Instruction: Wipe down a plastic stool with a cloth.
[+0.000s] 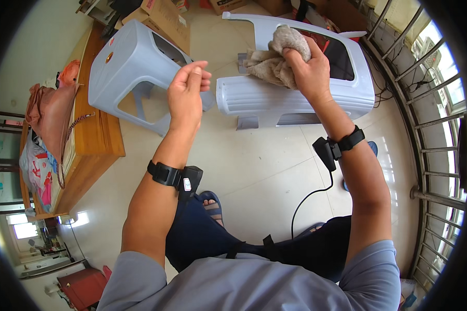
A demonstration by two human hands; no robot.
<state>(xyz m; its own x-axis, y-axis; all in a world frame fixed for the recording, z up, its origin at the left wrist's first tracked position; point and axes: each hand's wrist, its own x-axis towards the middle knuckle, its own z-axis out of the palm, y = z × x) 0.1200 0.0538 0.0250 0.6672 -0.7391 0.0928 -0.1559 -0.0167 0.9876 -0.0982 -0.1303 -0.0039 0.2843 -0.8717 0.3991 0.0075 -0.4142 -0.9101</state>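
Note:
My right hand (313, 72) grips a crumpled grey-beige cloth (274, 70), which hangs over the ribbed edge of a light blue-grey plastic piece of furniture (295, 95) lying on the floor; whether the cloth touches it is hard to tell. My left hand (188, 85) is raised with its fingers curled and the thumb against them, and I see nothing in it. Behind and left of it stands a plastic stool (120, 66) of the same colour, with a round gold-and-red sticker on its top. Each wrist wears a black strap with a small device.
At the left is a wooden bed frame (97, 132) with a brown bag (50, 112) and plastic bags on it. Cardboard boxes (167, 23) stand at the back. Metal railings (439, 151) and cables run along the right. A blue slipper (373, 147) lies near my right arm.

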